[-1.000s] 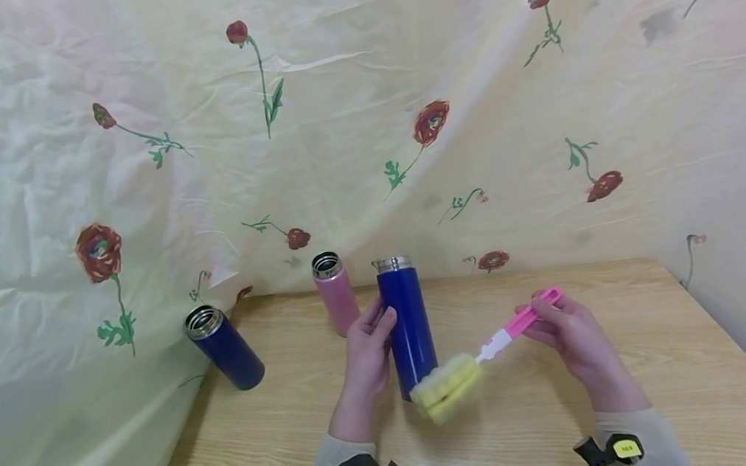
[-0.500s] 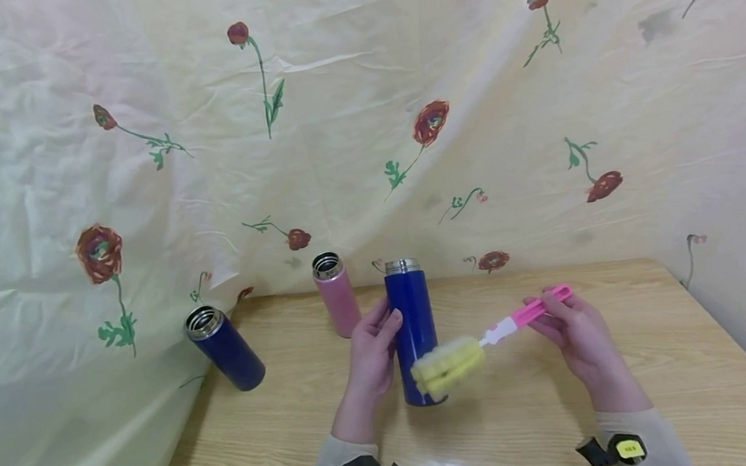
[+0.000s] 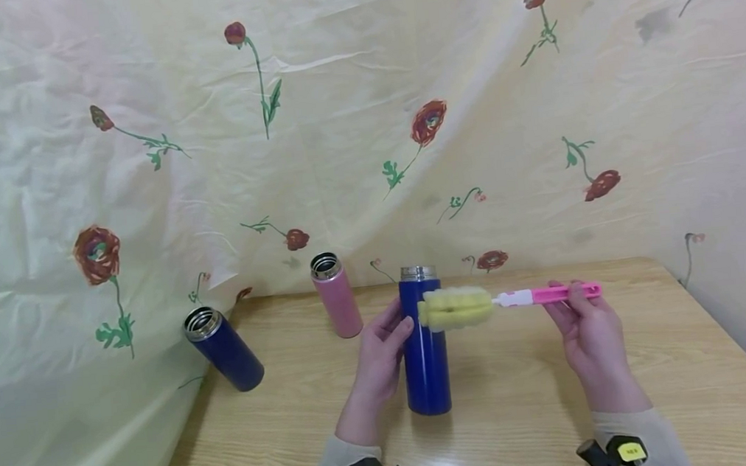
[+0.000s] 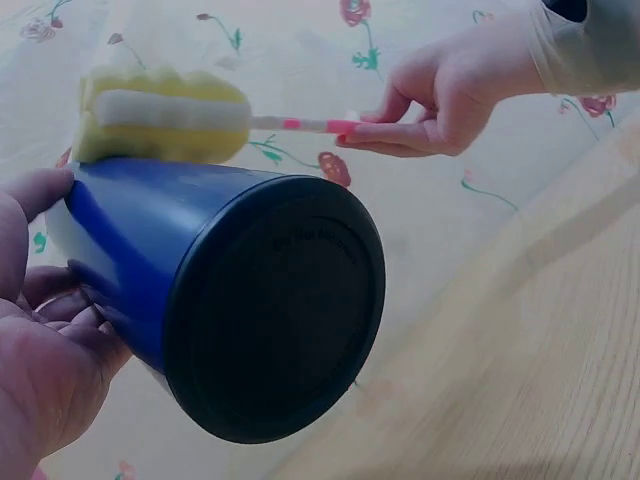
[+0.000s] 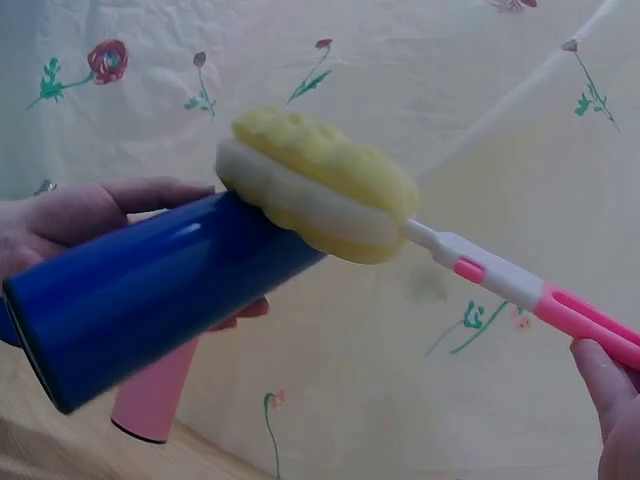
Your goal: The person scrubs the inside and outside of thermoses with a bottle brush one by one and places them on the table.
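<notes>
Blue bottle (image 4: 235,290) base lettering (image 4: 315,241), perhaps embossed

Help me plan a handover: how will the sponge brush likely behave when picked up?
The sponge brush probably squashes at its thick, spongy head. Its handle seems stiff, running straight from the right hand. Being smooth, it might slip.

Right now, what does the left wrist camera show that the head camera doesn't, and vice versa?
Only the left wrist view shows the dark round base of the glossy blue cylindrical bottle. Only the head view shows that bottle's metal neck and a navy cylindrical bottle with an open metal mouth. Both show the left hand holding the blue bottle, the right hand holding a yellow-and-white sponge brush by its pink handle, the wooden tabletop and the flower-printed cloth.
</notes>
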`<action>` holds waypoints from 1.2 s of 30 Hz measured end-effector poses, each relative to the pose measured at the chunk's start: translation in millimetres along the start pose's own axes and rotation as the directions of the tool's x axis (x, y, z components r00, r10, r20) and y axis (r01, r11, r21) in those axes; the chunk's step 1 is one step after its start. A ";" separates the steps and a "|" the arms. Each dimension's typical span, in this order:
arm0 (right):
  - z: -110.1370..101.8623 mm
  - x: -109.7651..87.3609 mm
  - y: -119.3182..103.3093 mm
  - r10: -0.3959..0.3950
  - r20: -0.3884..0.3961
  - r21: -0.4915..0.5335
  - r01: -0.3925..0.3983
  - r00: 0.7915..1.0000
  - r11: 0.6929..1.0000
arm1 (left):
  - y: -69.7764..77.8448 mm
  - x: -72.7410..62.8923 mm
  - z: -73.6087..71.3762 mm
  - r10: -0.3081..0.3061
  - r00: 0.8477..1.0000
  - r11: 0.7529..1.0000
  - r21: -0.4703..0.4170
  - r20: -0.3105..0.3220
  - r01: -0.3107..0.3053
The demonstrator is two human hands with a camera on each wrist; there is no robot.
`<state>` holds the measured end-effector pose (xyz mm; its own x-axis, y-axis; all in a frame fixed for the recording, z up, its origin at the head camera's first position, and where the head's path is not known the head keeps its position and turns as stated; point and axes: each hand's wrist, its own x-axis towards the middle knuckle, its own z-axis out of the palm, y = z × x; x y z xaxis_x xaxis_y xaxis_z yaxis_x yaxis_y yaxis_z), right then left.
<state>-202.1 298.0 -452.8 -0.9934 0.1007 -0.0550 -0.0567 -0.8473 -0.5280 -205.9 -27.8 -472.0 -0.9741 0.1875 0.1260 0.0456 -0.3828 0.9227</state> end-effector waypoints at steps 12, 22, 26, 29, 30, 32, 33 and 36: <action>9.2 -3.4 0.6 -0.026 -0.134 0.126 0.043 0.991 0.991 | -2.8 -0.5 2.0 -0.020 1.000 0.997 0.070 -0.010 0.021; 16.9 -3.3 -3.3 -0.065 -0.244 0.196 0.115 0.968 0.974 | -6.0 1.3 3.9 0.025 0.999 0.992 0.125 0.030 -0.029; 18.6 -2.8 -2.7 -0.070 -0.268 0.213 0.130 0.961 0.968 | -6.6 -0.5 5.2 0.015 0.997 0.989 0.148 0.079 -0.027; 20.4 -2.5 -0.9 -0.080 -0.295 0.209 0.147 0.952 0.967 | -7.4 -1.6 6.9 0.007 0.995 0.988 0.150 0.102 -0.022; 21.1 -2.4 -0.3 -0.086 -0.305 0.202 0.152 0.948 0.967 | -7.3 -2.1 7.7 0.004 0.995 0.988 0.151 0.103 -0.020; 22.7 -2.6 0.9 -0.096 -0.318 0.188 0.162 0.943 0.969 | -7.2 -2.8 9.7 0.002 0.995 0.988 0.151 0.099 -0.017; 23.2 -2.7 1.4 -0.101 -0.320 0.183 0.166 0.942 0.969 | -7.1 -3.0 10.8 0.001 0.995 0.988 0.154 0.095 -0.016; 24.1 -3.4 2.4 -0.118 -0.309 0.161 0.174 0.944 0.971 | -7.0 -3.3 13.7 -0.004 0.997 0.985 0.172 0.074 -0.009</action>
<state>-201.2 283.1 -433.4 -0.8999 0.3562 -0.2517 -0.2442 -0.8896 -0.3860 -200.0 -13.3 -473.9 -0.9552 0.2556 0.1494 0.0920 -0.2234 0.9704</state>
